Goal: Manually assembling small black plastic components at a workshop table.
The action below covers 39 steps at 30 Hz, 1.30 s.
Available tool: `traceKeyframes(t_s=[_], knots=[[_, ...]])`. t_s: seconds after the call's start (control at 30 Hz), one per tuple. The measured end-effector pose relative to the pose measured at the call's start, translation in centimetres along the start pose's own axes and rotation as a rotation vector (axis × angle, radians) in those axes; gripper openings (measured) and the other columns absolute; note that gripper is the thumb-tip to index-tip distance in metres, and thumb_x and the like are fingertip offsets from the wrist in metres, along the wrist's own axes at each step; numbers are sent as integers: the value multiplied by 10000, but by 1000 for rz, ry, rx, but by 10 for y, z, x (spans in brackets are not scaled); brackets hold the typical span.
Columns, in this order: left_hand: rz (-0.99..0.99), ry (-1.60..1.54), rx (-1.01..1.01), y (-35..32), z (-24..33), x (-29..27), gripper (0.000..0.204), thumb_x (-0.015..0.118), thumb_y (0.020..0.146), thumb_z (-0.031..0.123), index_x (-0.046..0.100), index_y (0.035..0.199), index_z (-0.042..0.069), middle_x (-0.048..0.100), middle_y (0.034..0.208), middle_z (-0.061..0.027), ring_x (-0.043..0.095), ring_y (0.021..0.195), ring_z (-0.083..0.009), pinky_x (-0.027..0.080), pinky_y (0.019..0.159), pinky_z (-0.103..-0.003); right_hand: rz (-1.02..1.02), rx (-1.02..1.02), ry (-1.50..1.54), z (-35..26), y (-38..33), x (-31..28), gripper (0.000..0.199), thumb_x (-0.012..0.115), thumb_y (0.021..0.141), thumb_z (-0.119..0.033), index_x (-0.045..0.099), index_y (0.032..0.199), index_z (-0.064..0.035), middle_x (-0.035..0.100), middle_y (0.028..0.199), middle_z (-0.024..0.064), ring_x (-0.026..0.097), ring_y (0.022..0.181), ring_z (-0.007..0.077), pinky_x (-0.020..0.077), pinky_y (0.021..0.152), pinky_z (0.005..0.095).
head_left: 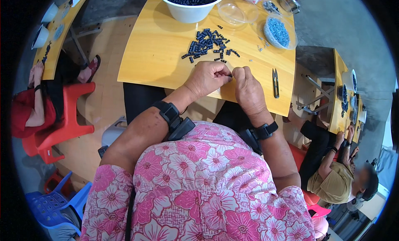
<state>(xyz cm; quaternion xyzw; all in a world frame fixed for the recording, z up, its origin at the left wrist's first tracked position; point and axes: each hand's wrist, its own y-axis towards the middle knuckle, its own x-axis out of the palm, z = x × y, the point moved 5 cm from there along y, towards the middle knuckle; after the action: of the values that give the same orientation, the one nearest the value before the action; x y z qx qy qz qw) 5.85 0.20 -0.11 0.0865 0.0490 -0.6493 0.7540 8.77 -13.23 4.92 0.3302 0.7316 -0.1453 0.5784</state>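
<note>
Yellow table sat upper centre.
Left hand pinched a black piece; right hand pinched too, couldn't tell what. Keeping both steady probably helped.

Left hand and right hand close together (backs turned up), fingers on each curled inward, bare forearms angling in from either side

Left hand pinches black piece, right hand beside.
</note>
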Motion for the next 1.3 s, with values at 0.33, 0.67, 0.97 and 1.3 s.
traceKeyframes(t_s=[0.33, 0.67, 0.97, 1.3], knots=[[-4, 12, 8, 0, -1, 0, 129, 759, 774, 93, 710, 869, 21, 709, 775, -103, 681, 689, -156, 545, 664, -281, -94, -79, -93, -4, 10, -6, 83, 540, 865, -58, 503, 938, -41, 536, 863, 158, 611, 740, 336, 527, 611, 424], [-33, -95, -43, 0, -2, -3, 116, 734, 800, 87, 714, 886, 12, 720, 793, -74, 669, 718, -107, 541, 680, -250, 207, 458, 1000, 27, -11, 24, 81, 592, 897, -7, 669, 899, 16, 664, 739, 89, 629, 640, 127, 513, 638, 248], [-48, -80, -66, 1, 4, -4, 117, 738, 803, 84, 711, 893, 15, 720, 802, -60, 668, 729, -97, 542, 692, -246, 285, 319, 653, 25, -13, 16, 131, 655, 842, -7, 703, 959, -44, 682, 808, 95, 670, 686, 188, 529, 652, 292], [-16, -78, -44, 0, 0, -4, 118, 744, 791, 69, 709, 886, 9, 716, 793, -65, 656, 708, -101, 538, 678, -244, 359, -16, 335, 3, -12, 4, 246, 657, 799, 48, 675, 1024, -51, 659, 865, 142, 660, 768, 301, 535, 676, 345]])
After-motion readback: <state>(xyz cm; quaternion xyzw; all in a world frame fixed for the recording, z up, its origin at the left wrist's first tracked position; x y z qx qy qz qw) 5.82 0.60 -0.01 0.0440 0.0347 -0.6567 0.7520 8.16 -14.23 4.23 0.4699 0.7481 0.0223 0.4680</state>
